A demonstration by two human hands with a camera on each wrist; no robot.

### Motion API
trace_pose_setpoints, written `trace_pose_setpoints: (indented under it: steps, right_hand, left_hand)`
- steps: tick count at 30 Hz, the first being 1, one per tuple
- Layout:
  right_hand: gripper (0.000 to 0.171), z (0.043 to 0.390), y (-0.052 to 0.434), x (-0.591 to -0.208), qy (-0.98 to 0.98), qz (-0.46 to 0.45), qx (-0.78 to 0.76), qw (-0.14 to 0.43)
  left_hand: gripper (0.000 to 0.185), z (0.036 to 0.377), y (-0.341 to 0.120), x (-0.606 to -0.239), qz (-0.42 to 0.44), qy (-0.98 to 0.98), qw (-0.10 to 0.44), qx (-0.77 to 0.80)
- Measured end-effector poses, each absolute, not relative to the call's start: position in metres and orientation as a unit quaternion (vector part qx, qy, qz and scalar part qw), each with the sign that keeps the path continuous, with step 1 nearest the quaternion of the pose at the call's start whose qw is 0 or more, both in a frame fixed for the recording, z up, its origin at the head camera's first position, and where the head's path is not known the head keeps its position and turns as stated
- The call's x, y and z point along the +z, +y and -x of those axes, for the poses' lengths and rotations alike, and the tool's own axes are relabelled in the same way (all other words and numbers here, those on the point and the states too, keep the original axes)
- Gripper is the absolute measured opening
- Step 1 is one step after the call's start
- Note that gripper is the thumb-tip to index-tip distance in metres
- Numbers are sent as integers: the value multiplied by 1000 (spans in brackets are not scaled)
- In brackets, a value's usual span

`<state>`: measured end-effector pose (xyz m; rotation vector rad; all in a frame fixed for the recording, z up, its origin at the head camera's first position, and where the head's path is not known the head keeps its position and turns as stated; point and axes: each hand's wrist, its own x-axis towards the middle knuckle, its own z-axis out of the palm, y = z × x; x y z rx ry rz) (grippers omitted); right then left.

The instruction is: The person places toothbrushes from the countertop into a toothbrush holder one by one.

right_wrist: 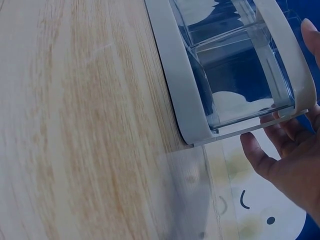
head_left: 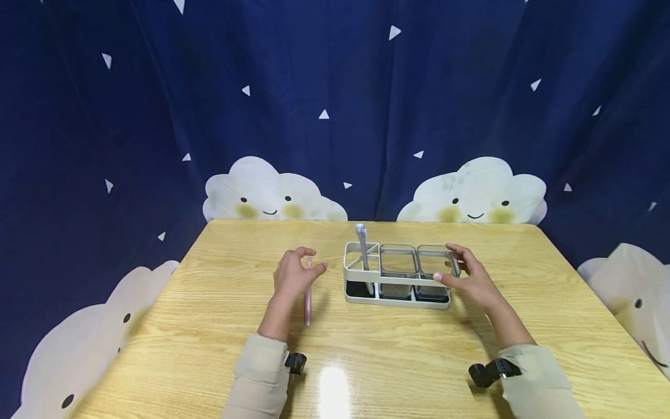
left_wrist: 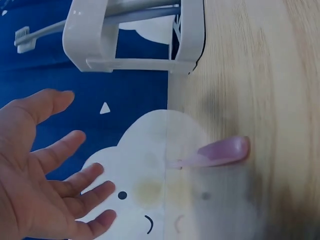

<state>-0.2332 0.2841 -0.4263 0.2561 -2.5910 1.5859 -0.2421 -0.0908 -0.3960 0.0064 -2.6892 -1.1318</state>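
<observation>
A white rack [head_left: 361,288] stands mid-table with a grey toothbrush [head_left: 362,244] upright in its left slot and two clear cups [head_left: 399,263] beside it. My right hand [head_left: 466,278] holds the rack's right end, thumb on the front rail and fingers over the far rim; the right wrist view shows the fingers [right_wrist: 287,145] against the rack [right_wrist: 177,100]. My left hand [head_left: 294,274] hovers left of the rack with loosely spread fingers [left_wrist: 55,180] and holds nothing. A pink toothbrush [head_left: 307,305] lies flat on the table below it, its handle [left_wrist: 220,152] apart from the fingers.
The wooden table [head_left: 209,326] is backed by a dark blue curtain with white cloud faces [head_left: 272,195]. The table's edges drop off at left and right. In the left wrist view the rack [left_wrist: 135,37] and grey toothbrush [left_wrist: 30,37] sit just beyond the hand.
</observation>
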Motion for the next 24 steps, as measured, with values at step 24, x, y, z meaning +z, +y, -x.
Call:
trace_pose_setpoints:
  steps: [24]
  right_hand:
    - [77, 212, 267, -392, -843, -87, 530, 28]
  left_hand:
    - [51, 263, -93, -431, -149, -920, 17, -362]
